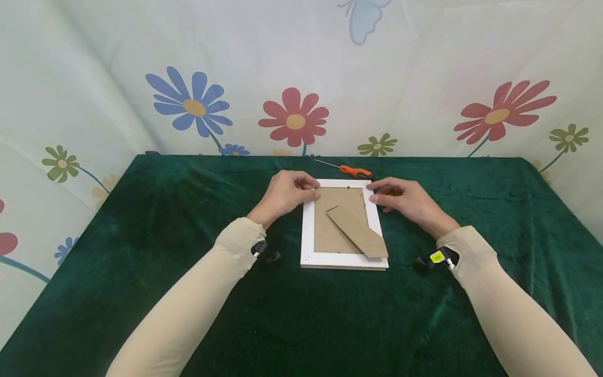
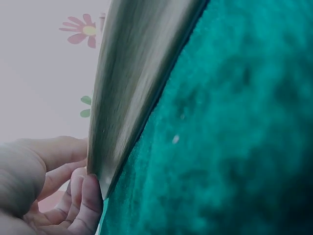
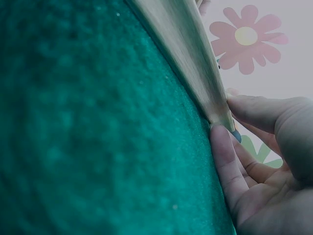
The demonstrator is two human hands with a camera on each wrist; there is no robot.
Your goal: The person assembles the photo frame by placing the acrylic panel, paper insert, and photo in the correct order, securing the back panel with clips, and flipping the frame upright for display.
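Note:
A white picture frame (image 1: 308, 225) lies back side up on the green cloth. Its brown backing board (image 1: 325, 238) shows, and a brown easel stand (image 1: 360, 233) sits slanted across it, reaching over the lower right corner. My left hand (image 1: 288, 192) pinches the far left corner, thumb on the upper face. At the far right corner, my right hand (image 1: 405, 201) grips the frame between thumb and fingers. Both wrist views show the frame's wood-grained side (image 2: 124, 88) from low down, with fingertips (image 3: 224, 147) against its end. The frame's front is hidden.
A screwdriver (image 1: 354, 171) with an orange and black handle lies just beyond the frame, its shaft pointing left. Green velvety cloth (image 1: 188, 209) covers the table. Behind its far edge hangs a pale curtain (image 1: 395, 78) printed with flowers.

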